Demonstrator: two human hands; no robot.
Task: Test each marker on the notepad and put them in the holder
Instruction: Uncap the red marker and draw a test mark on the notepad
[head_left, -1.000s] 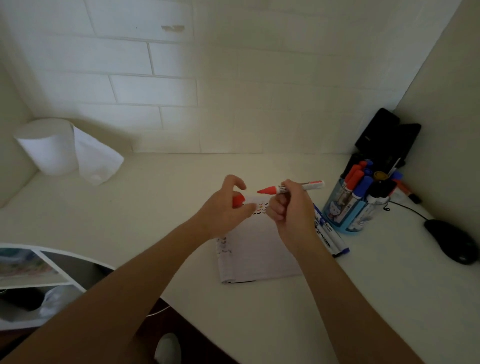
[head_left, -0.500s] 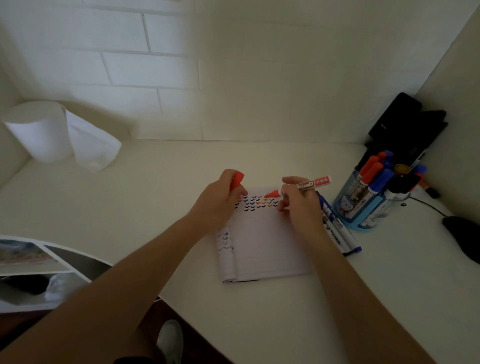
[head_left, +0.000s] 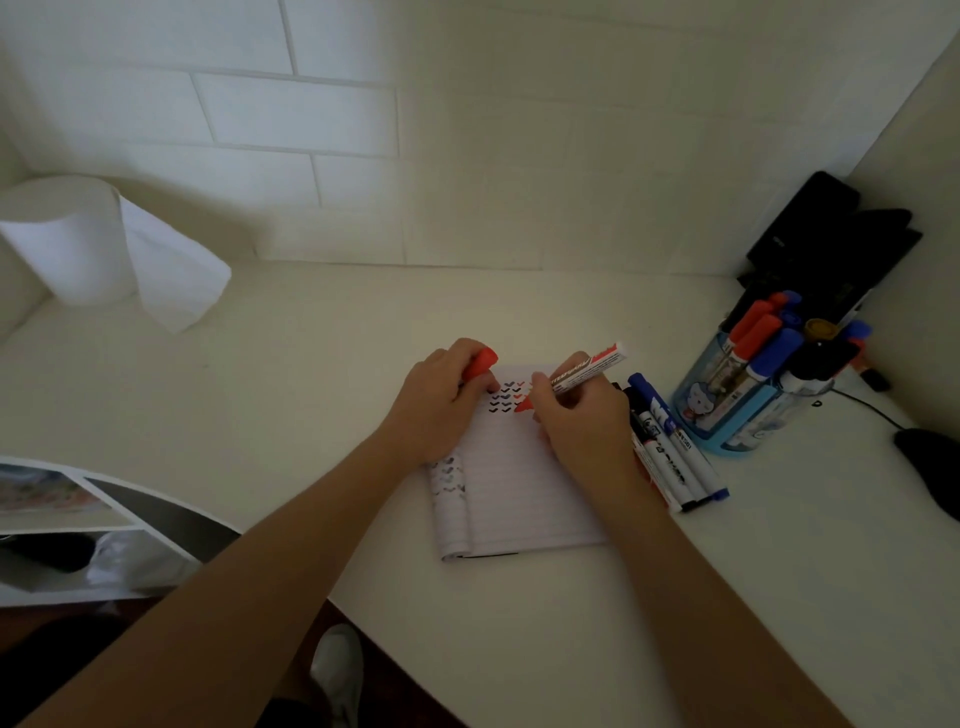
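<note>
1. Marker (head_left: 584, 370): a red one, uncapped, is gripped in the right hand (head_left: 576, 423), with thumb and fingers curled round its barrel. Its red tip points down and to the left of that hand and touches the top of the notepad (head_left: 519, 499). The back end of the marker sticks up past the knuckles, away from the person.
2. The left hand (head_left: 441, 402) clenches the red cap (head_left: 481, 362), whose end pokes out above the fingers. This hand rests on the pad's upper left corner, just beside the right hand.
3. Between the two hands lie rows of small tick marks (head_left: 505, 398), dark and red, on the lined page. The marker tip meets the page at the right end of these rows.
4. More faint marks show on the folded-back page under the left wrist.
5. Just right of the right hand, several capped markers (head_left: 670, 452) lie side by side on the table (head_left: 311, 389), touching one another, near the pad's right edge.
6. Farther right of that hand stands the blue holder (head_left: 696, 408), upright, filled with red-, blue- and black-capped markers.
7. Beyond the holder, a black object (head_left: 831, 234) leans in the corner; what it is cannot be told.
8. A dark mouse (head_left: 930, 462) sits at the far right, its cable running past the holder.
9. Well to the left of the left hand stands a white paper roll (head_left: 67, 239) with a loose sheet hanging.
</note>
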